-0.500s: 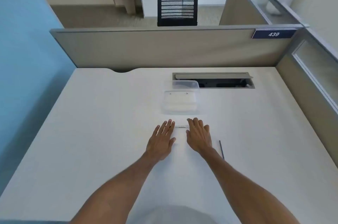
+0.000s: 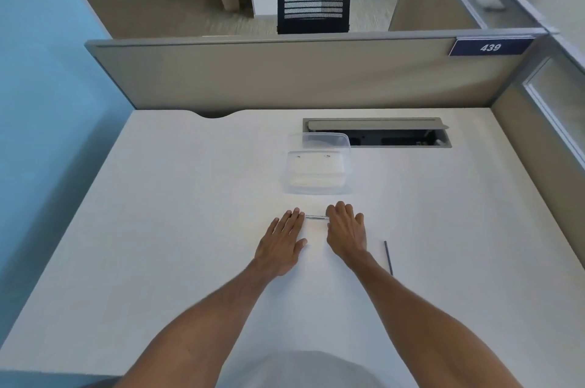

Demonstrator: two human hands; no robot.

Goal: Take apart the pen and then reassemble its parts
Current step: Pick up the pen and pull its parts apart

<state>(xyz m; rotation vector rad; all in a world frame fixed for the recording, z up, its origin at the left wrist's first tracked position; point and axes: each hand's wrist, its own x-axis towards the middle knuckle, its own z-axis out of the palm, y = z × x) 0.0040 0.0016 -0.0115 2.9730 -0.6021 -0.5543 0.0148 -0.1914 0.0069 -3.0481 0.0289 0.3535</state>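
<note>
Little has moved: our flat, empty left hand (image 2: 281,242) and right hand (image 2: 346,229) still flank the barrel (image 2: 316,217), lying crosswise between our fingertips.

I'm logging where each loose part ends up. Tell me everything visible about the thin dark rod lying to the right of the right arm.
The thin dark rod is a slim, straight, dark grey stick, probably the pen's refill, though it is too small to be sure. It lies flat on the white desk, pointing roughly away from the person with a slight lean. It sits just right of the right wrist, apart from the right hand; whether the forearm touches its near end is unclear.
</note>
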